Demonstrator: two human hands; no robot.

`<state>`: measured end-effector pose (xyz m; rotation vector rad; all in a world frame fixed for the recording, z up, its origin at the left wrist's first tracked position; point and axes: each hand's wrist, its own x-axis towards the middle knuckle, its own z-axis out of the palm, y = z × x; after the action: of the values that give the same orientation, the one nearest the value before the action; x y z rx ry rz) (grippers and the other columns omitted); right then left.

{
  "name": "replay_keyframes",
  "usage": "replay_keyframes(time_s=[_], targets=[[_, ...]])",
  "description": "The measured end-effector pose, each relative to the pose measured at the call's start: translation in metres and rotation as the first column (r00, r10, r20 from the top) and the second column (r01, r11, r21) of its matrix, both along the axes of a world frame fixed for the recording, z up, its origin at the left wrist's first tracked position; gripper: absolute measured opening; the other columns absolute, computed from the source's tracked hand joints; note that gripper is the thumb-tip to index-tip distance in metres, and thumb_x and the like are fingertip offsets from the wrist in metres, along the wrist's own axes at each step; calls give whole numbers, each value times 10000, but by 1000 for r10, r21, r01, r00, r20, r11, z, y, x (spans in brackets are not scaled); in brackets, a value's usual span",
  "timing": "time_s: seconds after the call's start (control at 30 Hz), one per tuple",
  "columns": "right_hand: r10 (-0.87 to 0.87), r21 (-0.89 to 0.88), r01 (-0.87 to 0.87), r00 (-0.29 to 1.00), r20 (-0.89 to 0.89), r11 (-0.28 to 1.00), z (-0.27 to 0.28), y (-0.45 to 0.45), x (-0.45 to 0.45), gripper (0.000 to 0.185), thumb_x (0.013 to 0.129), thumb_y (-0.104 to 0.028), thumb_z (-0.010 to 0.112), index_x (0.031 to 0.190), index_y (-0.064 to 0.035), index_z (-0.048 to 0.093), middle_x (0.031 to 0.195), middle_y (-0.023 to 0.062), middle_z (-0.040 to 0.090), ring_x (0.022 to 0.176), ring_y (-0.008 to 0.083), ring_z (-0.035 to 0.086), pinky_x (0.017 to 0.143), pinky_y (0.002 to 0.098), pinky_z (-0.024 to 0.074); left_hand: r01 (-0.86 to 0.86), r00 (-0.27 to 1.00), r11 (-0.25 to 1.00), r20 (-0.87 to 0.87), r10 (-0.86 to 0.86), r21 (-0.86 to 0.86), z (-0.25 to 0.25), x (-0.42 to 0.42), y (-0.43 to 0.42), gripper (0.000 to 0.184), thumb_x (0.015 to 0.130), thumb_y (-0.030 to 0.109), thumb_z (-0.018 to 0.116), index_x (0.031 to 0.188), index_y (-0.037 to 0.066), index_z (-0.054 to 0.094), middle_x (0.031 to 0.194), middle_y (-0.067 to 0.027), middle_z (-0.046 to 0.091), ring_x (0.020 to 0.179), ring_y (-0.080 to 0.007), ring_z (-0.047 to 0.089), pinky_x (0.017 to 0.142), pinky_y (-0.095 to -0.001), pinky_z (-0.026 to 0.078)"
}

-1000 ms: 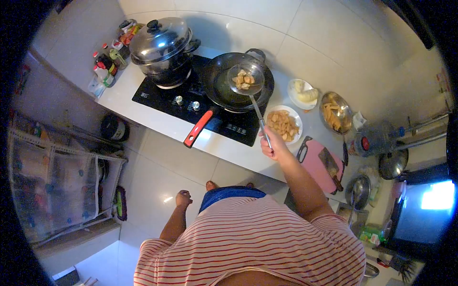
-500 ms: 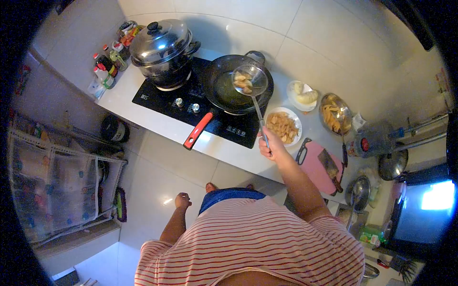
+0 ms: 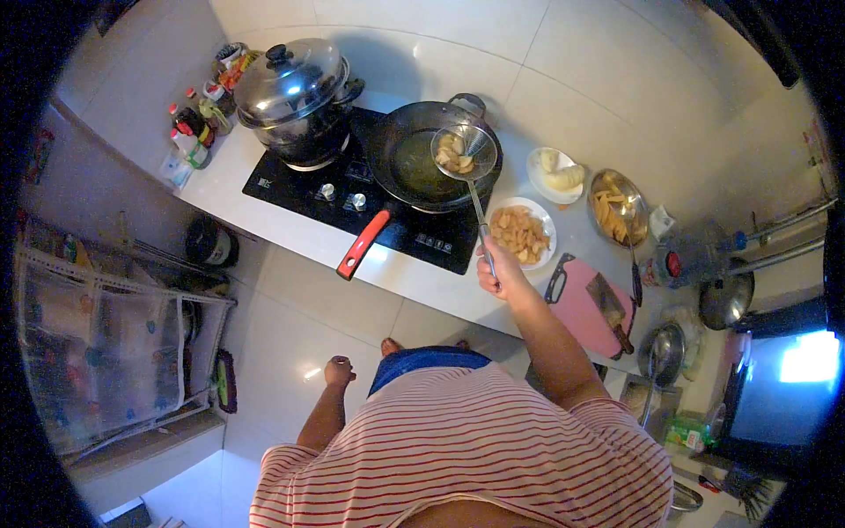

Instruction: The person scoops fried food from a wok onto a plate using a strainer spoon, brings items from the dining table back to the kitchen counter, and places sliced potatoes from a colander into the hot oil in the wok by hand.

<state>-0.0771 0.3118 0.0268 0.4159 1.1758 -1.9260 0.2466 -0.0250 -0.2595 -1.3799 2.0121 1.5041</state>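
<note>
My right hand [image 3: 499, 271] is closed round the handle of a skimmer [image 3: 476, 172]. The skimmer's round basket is over the right side of a dark wok [image 3: 407, 167] and carries several pale golden-brown food pieces [image 3: 454, 157]. A little oily liquid shows in the wok, whose red handle [image 3: 363, 244] points towards me. Right beside the skimmer handle stands a white plate [image 3: 550, 238] heaped with browned chunks [image 3: 518, 233]. My left hand [image 3: 339, 370] hangs low by my side above the floor, its fingers curled in, and nothing shows in it.
A lidded steamer pot [image 3: 295, 101] stands left on the black cooktop [image 3: 409, 231], near several bottles [image 3: 192, 132]. To the right are a plate of pale food [image 3: 559, 176], a metal bowl of yellowish strips [image 3: 618, 207], and a pink cutting board [image 3: 581, 308] with a cleaver [image 3: 607, 304].
The skimmer basket has shifted very slightly over the wok, and the food pieces in it sit a little differently. My left hand still hangs down.
</note>
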Motion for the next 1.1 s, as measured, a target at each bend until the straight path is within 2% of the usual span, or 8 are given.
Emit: replay_keyframes(time_s=[0.17, 0.27, 0.37, 0.57, 0.63, 0.8, 0.97, 1.1], targets=[[31, -22, -31, 999, -9, 999, -3, 7, 2, 384, 865, -483, 417, 825, -101, 427, 465, -26, 346, 282, 78, 281, 244, 232, 191, 51, 998, 999, 28, -50, -16, -8, -2, -1, 221, 638, 114, 655, 849, 65, 613, 707, -65, 648, 615, -171, 632, 555, -305, 517], [15, -44, -15, 1000, 9, 999, -4, 7, 5, 381, 864, -477, 425, 833, -97, 436, 466, -23, 351, 282, 75, 289, 243, 228, 196, -62, 995, 996, 82, 57, 57, 23, -15, 8, 242, 612, 97, 663, 847, 64, 612, 713, -64, 647, 656, -180, 634, 577, -317, 519], [20, -37, -21, 1000, -11, 999, -2, 17, 8, 377, 862, -469, 437, 842, -93, 443, 467, -21, 354, 279, 76, 291, 241, 228, 200, 103, 995, 993, 19, -102, -62, 10, -13, 6, 190, 656, 104, 632, 838, 58, 609, 697, -74, 643, 561, -177, 619, 528, -312, 515], [-14, -48, 13, 1000, -26, 999, 11, 35, 16, 374, 867, -464, 428, 855, -90, 441, 467, -18, 362, 266, 88, 285, 240, 241, 203, -46, 999, 995, 13, 45, 89, 40, -30, 17, 146, 732, 100, 577, 860, 32, 592, 691, -97, 631, 470, -167, 593, 479, -287, 502], [-74, -116, 67, 996, -52, 991, 10, 46, 25, 376, 871, -465, 417, 862, -90, 438, 465, -15, 363, 261, 92, 286, 239, 243, 204, 62, 998, 998, 23, -62, 13, 43, -36, 16, 148, 744, 101, 563, 867, 20, 585, 682, -104, 625, 483, -179, 601, 468, -287, 501], [-149, 222, 191, 970, -193, 956, 19, 100, 58, 353, 875, -456, 398, 849, -104, 426, 460, -10, 359, 267, 106, 298, 246, 262, 230, 123, 992, 992, -36, -123, 7, 57, -40, 25, 161, 763, 117, 543, 874, 5, 576, 659, -112, 615, 497, -197, 610, 450, -292, 499], [-131, 560, 229, 969, -209, 797, 6, 148, 89, 344, 887, -425, 379, 838, -88, 427, 436, -4, 343, 264, 105, 316, 238, 256, 238, 168, 984, 981, -70, -162, 96, 8, -34, 16, 179, 770, 135, 544, 889, 5, 574, 662, -113, 614, 491, -198, 608, 448, -293, 501], [-41, 758, 229, 965, -259, 611, -7, 164, 105, 306, 880, -390, 423, 818, -90, 438, 450, 12, 381, 270, 120, 357, 241, 266, 261, 129, 992, 990, -7, -128, 58, 40, -54, 35, 171, 788, 140, 541, 888, 5, 573, 670, -115, 615, 479, -203, 604, 445, -294, 505]])
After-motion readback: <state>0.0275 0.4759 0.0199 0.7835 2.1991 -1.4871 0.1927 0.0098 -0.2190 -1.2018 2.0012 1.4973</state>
